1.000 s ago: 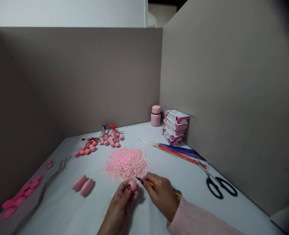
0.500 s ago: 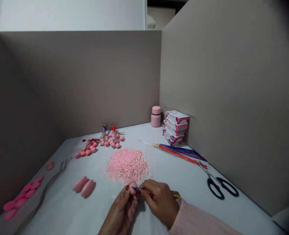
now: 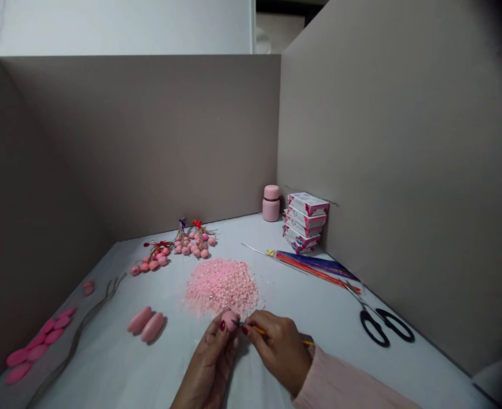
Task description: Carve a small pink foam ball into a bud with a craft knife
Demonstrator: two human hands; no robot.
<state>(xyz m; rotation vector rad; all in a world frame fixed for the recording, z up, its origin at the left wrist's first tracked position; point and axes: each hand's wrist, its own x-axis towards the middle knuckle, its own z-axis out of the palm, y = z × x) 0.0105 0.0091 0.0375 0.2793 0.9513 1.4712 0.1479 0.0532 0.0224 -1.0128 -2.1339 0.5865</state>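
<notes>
My left hand (image 3: 212, 355) is closed around a small pink soap ball (image 3: 229, 321), thumb and fingers on its sides. In my right hand (image 3: 279, 346) is a craft knife (image 3: 259, 330) with a yellow handle, gripped like a pencil. Its dark, pointed blade meets the right side of the ball. Just beyond both hands lies a heap of pink shavings (image 3: 221, 284). To the left, two oval pink soap pieces (image 3: 146, 325) rest on the white table (image 3: 118, 375).
Brighter pink ovals (image 3: 38, 346) and brown stems (image 3: 78, 335) lie at left. Tied bunches of pink balls (image 3: 193, 243) sit farther back. Along the right are scissors (image 3: 374, 326), red and blue cords (image 3: 314, 267), stacked boxes (image 3: 305, 221) and a pink flask (image 3: 271, 203). Grey partitions (image 3: 149, 142) enclose the table.
The ball has turned in my left hand and risen slightly, with the left thumb now across its front. The knife tip has shifted a little to the right and up.
</notes>
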